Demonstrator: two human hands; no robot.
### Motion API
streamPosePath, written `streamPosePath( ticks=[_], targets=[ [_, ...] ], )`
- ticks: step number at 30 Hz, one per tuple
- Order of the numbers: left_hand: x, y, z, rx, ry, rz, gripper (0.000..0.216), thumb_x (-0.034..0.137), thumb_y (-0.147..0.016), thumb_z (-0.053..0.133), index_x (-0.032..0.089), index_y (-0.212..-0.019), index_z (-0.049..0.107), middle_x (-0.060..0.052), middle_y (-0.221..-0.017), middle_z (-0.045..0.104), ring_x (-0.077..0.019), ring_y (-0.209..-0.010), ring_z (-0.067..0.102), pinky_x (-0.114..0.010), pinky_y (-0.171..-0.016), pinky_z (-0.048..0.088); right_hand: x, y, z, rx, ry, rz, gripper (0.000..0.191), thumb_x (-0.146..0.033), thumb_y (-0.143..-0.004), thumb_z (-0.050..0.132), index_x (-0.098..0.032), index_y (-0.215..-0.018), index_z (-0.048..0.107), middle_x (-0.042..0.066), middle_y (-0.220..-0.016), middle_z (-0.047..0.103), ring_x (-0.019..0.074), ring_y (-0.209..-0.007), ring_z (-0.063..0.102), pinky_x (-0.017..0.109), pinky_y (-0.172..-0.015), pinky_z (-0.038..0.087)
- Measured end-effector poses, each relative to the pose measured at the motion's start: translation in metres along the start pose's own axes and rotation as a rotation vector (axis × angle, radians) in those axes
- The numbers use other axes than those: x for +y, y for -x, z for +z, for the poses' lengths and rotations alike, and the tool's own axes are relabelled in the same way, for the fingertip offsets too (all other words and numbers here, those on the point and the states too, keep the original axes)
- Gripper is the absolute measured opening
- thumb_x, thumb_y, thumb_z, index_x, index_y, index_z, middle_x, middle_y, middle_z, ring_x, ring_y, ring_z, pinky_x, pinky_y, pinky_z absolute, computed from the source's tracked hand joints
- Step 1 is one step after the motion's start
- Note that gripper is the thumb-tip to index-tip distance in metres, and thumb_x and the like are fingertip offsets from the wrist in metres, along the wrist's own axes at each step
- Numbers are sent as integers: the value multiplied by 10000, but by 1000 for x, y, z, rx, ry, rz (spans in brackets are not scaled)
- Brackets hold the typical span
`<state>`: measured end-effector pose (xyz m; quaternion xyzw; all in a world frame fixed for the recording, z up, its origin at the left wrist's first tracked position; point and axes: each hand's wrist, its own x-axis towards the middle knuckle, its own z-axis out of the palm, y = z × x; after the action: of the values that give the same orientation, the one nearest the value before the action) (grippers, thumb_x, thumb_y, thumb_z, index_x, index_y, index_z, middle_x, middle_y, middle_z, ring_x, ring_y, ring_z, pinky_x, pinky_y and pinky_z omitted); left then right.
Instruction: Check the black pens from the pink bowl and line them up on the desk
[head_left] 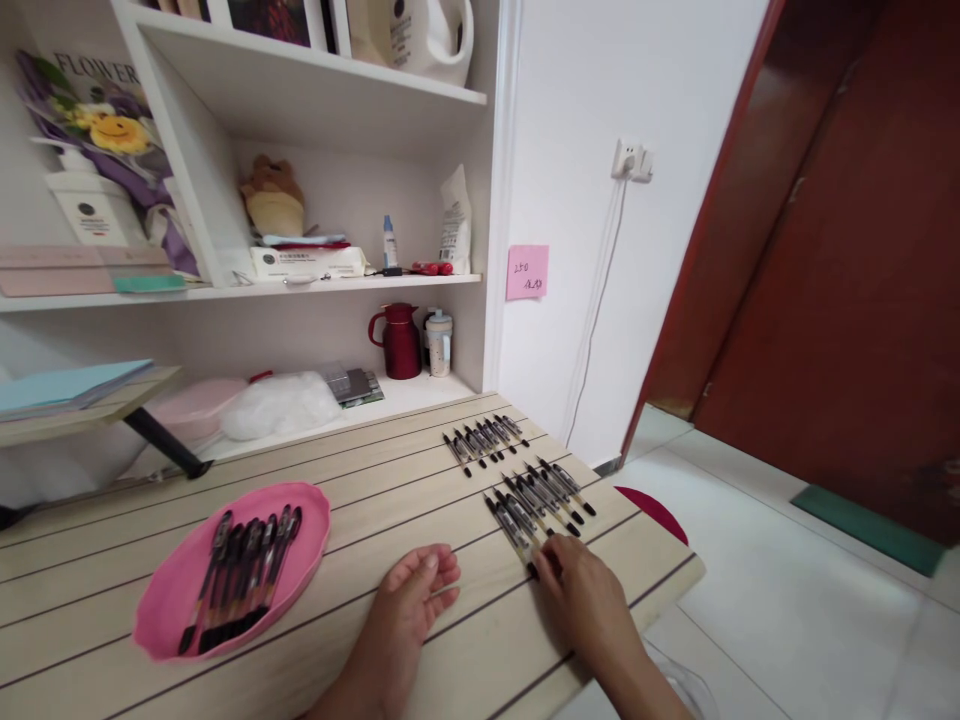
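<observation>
On the striped wooden table two rows of pens lie side by side. The near row of black-and-clear pens (541,495) slants along the right part of the table, and the far row of pens (484,440) sits behind it. My right hand (583,600) is at the near row, its fingertips closed around the lower end of the leftmost pen (508,526). Palm turned inward, my left hand (409,605) rests in the middle of the table, fingers loosely curled and apart with nothing in them. To its left, a pink scalloped tray (311,510) holds several more pens (244,570).
A white shelf unit (360,110) stands behind the table, with a red jug (401,342) and a light cup (439,345) on its low level. A small raised stand (161,385) is at the left. The table's right edge (697,570) drops to a tiled floor.
</observation>
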<state>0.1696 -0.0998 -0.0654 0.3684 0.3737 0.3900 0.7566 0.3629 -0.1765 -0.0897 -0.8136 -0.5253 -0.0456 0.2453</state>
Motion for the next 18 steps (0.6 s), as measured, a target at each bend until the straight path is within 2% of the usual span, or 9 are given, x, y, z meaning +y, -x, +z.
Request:
streamPosePath(
  ticks=[4, 8, 12, 15, 18],
  targets=[
    [-2, -2, 0, -13, -106, 16, 337, 379, -652, 653, 148, -896, 634, -93, -905, 662, -219, -907, 603, -358, -832, 448, 31, -9, -11, 84, 56, 81, 234, -329, -862, 374, -209, -778, 557, 19, -765, 611, 153, -650, 570, 252, -554, 320],
    [-5, -7, 9, -94, -460, 96, 441, 360, -680, 580, 131, -1056, 576, -136, -1106, 607, -245, -1074, 528, -359, -928, 399, 65, -27, -20, 105, 125, 168, 241, -340, -857, 373, -209, -799, 567, 22, -789, 609, 161, -677, 572, 253, -544, 315],
    [-7, -10, 31, -235, -1052, 312, 654, 359, -701, 515, 127, -1301, 396, -113, -1389, 371, -227, -1288, 289, -328, -1071, 194, 83, -45, -18, 48, 147, 184, 231, -337, -850, 399, -193, -828, 577, 43, -817, 614, 166, -716, 580, 252, -552, 315],
    [-14, -18, 48, -277, -1408, 293, 859, 432, -666, 536, 90, -1383, 207, -104, -1472, 167, -239, -1351, 82, -343, -1096, 62, 88, -54, -14, -1, 151, 186, 239, -357, -839, 423, -180, -862, 582, 62, -847, 614, 172, -727, 585, 254, -553, 314],
    [-23, -29, 59, -277, -1577, 257, 956, 489, -644, 532, 70, -1393, 110, -105, -1482, 74, -243, -1354, -20, -372, -1089, -21, 89, -58, -11, -37, 163, 177, 250, -370, -834, 429, -181, -877, 587, 66, -865, 608, 174, -708, 585, 259, -542, 304]
  ],
)
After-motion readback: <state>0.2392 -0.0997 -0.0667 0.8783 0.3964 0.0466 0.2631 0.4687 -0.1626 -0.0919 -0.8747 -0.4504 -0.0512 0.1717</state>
